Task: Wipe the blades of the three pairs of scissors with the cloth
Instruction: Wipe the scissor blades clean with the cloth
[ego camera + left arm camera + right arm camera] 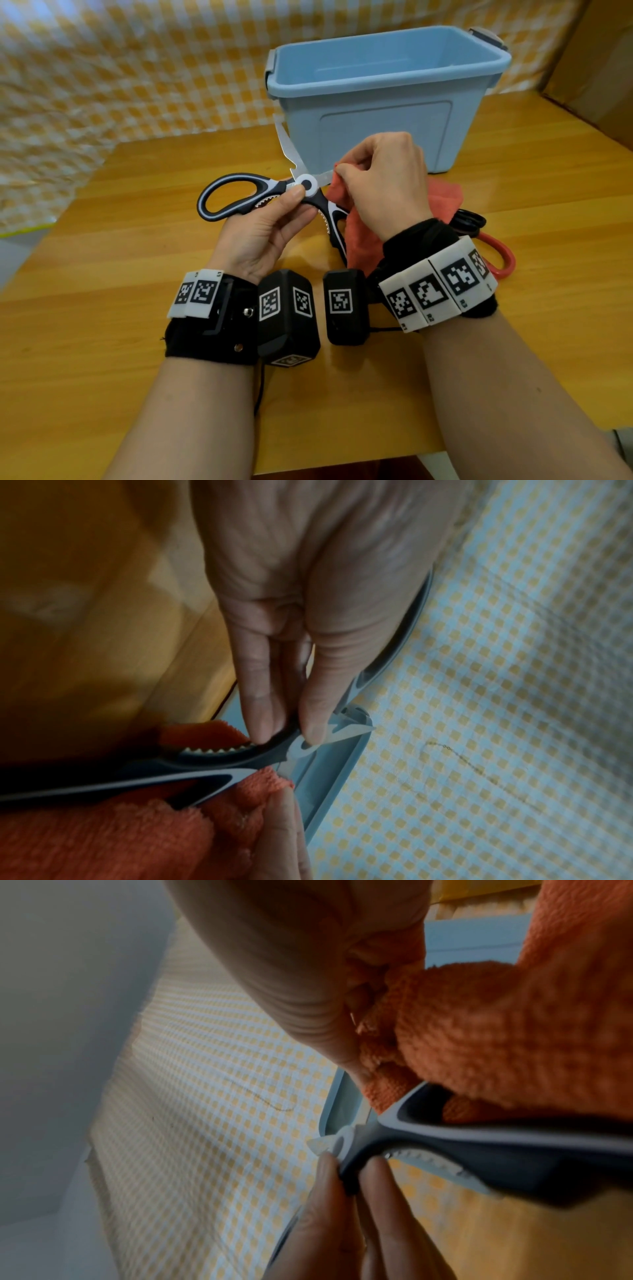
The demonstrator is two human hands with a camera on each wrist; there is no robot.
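Now the left hand (267, 236) fingers pinch the open scissors (274, 195) at the pivot; the right hand (383, 185) fingers pinch the cloth (363, 240) round one blade.

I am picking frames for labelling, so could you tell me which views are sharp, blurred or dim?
Head view: bright, sharp on the scissors and both hands, checked backdrop smeared and bowed at the edges. Left wrist view: dim, soft, tabletop murky. Right wrist view: the cloth blurred up close, upper left grey and dull.

Black-and-white-handled scissors (274, 195), silver blades, pinched at the pivot | orange cloth (359, 236) just right of that grip | pale blue bin (383, 113) beyond | red handle (501, 255) and black handle (471, 219) right of it | yellow-and-white checked backdrop (137, 68) | honey-toned wood table (137, 257)
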